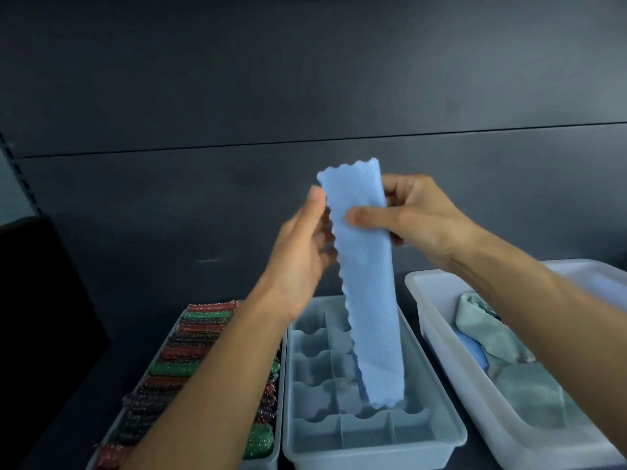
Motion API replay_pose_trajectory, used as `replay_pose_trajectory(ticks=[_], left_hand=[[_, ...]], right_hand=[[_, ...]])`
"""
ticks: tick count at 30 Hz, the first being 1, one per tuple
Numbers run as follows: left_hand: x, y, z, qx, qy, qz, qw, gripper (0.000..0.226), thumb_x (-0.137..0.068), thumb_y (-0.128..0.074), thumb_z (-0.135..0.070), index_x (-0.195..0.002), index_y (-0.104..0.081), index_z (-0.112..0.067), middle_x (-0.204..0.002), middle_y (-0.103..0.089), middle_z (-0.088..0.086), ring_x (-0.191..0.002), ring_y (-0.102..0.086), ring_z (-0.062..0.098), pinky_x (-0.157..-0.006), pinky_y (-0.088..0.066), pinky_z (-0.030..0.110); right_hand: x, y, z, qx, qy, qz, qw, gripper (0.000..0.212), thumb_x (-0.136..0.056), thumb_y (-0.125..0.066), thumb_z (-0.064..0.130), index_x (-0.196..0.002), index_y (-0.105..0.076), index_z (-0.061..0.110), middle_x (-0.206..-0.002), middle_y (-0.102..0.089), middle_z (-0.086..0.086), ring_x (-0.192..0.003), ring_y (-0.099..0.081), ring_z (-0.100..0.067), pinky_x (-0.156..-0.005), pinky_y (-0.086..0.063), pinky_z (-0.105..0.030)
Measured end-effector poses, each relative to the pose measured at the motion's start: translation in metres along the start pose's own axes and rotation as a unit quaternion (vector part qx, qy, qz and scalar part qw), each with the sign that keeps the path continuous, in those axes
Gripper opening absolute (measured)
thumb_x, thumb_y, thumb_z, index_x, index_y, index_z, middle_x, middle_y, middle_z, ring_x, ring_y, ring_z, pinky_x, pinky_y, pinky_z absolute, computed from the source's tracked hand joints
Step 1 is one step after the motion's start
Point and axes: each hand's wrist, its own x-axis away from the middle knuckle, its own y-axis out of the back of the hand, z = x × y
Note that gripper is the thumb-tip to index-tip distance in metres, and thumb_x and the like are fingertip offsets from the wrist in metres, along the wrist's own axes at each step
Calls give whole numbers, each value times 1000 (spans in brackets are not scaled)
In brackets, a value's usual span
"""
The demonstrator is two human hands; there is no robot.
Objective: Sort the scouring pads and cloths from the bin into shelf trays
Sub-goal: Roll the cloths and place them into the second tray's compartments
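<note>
I held a long, folded, light-blue microfibre cloth with scalloped edges (pixel 369 283) upright in front of me, gripping its upper part with both hands. My left hand (pixel 305 245) grasped the cloth's left edge, thumb up along the side near the top and fingers curled behind the fabric. My right hand (pixel 417 222) clamped it from the other side, thumb pressed flat across the front and the other fingers wrapped round the back.

The cloth hung straight down from that grip, well above the dark shelf. Its lower end dangled over the middle of the grey-blue plastic tray with wavy dividers (pixel 373 451). I could not tell whether the tip touched a compartment or hung just clear of it.

Just left of that tray, partly hidden under my left forearm, sat a pale plastic tray (pixel 264 464). It was packed with a row of glittery red, green and black scouring pads (pixel 190 354) standing on edge.

To the right, set at an angle beneath my right forearm, was the white plastic bin (pixel 437 327). Crumpled pale-green cloths (pixel 492 334) lay in it, and a bit of another blue cloth (pixel 471 347) showed beside them.

Behind everything rose the dark grey back panel (pixel 305 79) of the shelving.
</note>
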Motion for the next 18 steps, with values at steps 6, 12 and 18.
replay_pose_trajectory(ticks=[6, 12, 18], left_hand=[[19, -10, 41, -66, 84, 38, 994, 40, -83, -69, -40, -115, -64, -16, -101, -75, 1, -91, -72, 19, -76, -56, 34], [21, 2, 43, -111, 141, -12, 984, 26, -87, -69, -37, -91, -72, -12, -71, -70, -8, -64, -64, 7, -53, -44, 15], [17, 8, 45, -106, 234, -10, 966, 39, -91, -60, -48, -108, -73, -15, -103, -76, 3, -100, -71, 21, -98, -50, 41]], right_hand=[[-14, -10, -7, 94, 85, -130, 983, 7, -84, -68, 14, -84, -63, 9, -69, -65, 2, -60, -63, -7, -54, -50, -20], [-10, 4, -8, 29, 62, -82, 994, 10, -86, -71, 15, -92, -65, 18, -83, -73, 3, -75, -71, -11, -63, -57, -26], [6, 6, -7, -12, 130, -16, 991, 20, -81, -72, 2, -98, -66, 12, -85, -75, 6, -79, -72, -10, -70, -55, -22]])
